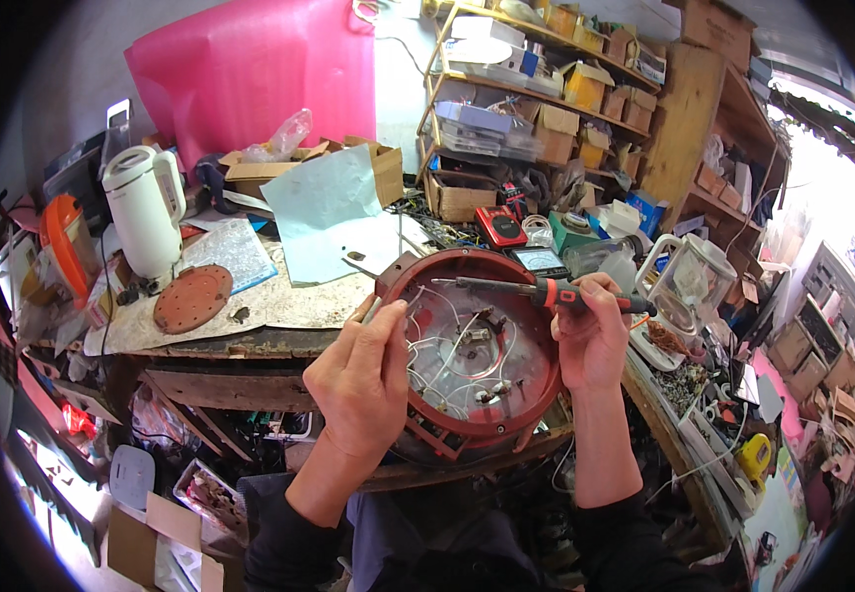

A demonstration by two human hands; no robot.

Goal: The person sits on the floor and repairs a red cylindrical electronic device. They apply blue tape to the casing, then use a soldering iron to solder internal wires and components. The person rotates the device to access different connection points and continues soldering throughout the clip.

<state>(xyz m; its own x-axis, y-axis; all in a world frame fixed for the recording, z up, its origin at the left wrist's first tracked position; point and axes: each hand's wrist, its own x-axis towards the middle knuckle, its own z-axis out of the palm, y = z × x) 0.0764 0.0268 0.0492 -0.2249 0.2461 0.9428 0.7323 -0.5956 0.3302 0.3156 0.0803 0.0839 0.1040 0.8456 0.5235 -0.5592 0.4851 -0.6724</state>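
A round red-brown housing (536, 419) sits at the front edge of the workbench, its open side up. White wires (437, 367) and small metal parts lie over its greyish inside. My right hand (590, 340) is closed round the red and black handle of a soldering iron (546, 293). The iron lies level above the housing, its thin tip pointing left toward the far left rim. At the left rim, my left hand (358, 370) is closed in a pinch. A short greyish end sticks up by its fingers; what it belongs to is hidden.
A perforated red-brown disc (193, 299) and a white jug-shaped appliance (144, 212) stand left on the bench. Behind the housing lie a pale blue sheet (324, 217) and a red meter (500, 227). A clear pitcher (689, 281) is at right. Shelves (546, 84) of boxes rise behind.
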